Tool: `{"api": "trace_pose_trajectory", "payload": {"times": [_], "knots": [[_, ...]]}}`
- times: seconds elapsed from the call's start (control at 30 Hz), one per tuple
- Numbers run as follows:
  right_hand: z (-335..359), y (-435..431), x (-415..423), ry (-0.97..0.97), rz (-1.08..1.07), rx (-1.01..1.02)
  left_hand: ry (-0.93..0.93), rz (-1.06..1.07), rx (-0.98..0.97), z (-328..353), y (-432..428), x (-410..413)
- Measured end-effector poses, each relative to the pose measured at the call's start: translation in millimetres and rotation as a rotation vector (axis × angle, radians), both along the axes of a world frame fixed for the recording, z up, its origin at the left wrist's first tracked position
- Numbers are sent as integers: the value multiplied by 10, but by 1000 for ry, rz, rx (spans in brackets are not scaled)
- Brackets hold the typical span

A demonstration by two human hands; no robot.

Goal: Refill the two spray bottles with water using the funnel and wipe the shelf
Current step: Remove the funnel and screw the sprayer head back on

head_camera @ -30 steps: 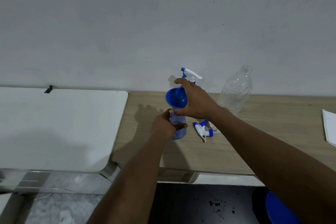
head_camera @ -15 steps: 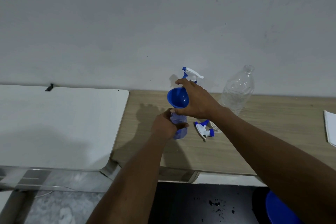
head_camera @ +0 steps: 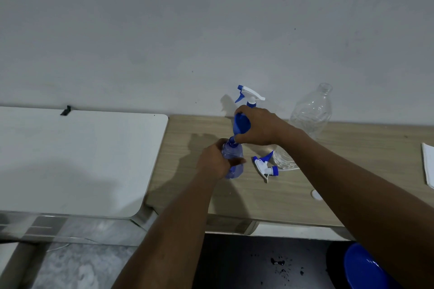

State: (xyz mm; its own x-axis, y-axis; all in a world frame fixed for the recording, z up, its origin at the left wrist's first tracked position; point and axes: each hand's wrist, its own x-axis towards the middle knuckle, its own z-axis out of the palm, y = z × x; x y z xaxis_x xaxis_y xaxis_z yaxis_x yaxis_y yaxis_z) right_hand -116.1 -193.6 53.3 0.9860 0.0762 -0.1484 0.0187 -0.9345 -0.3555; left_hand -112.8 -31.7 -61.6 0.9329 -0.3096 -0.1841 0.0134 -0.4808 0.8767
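Observation:
My left hand grips a small clear-blue spray bottle standing on the wooden shelf, its top open. My right hand holds a blue funnel tilted to the left just above the bottle, the spout at or in the neck. The removed white-and-blue trigger head lies on the shelf to the right of the bottle. A second spray bottle stands behind my right hand; only its trigger top shows. A large clear plastic water bottle stands uncapped against the wall.
A white tabletop adjoins the shelf on the left. A white cloth lies at the shelf's right edge and a small white cap near its front. A blue basin sits on the dark floor below right.
My right hand has lifted and tipped the funnel leftward; its bowl faced up a second ago. The bottle in my left hand has stayed in place.

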Motion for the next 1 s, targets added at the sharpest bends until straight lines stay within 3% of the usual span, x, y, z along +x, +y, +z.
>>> {"api": "trace_pose_trajectory", "payload": {"times": [0.33,0.6,0.73,0.8,0.87,1.0], "knots": [[-162,-185,-62,47,-185,380,-43,-25,61,23,13,19],[-444,-250,-171,289,-364,940,-98,-25,70,-15,90,62],[-673,-282,-84,247,-545,1194,-101,-26,71,-36,147,84],[-838,-290,43,115,-641,1173,-118,-17,71,-46,174,88],[-1005,-253,158,-5,-734,973,-132,-14,50,-66,187,79],[-1281,-110,305,-109,-660,633,-174,-17,39,-79,191,74]]}}
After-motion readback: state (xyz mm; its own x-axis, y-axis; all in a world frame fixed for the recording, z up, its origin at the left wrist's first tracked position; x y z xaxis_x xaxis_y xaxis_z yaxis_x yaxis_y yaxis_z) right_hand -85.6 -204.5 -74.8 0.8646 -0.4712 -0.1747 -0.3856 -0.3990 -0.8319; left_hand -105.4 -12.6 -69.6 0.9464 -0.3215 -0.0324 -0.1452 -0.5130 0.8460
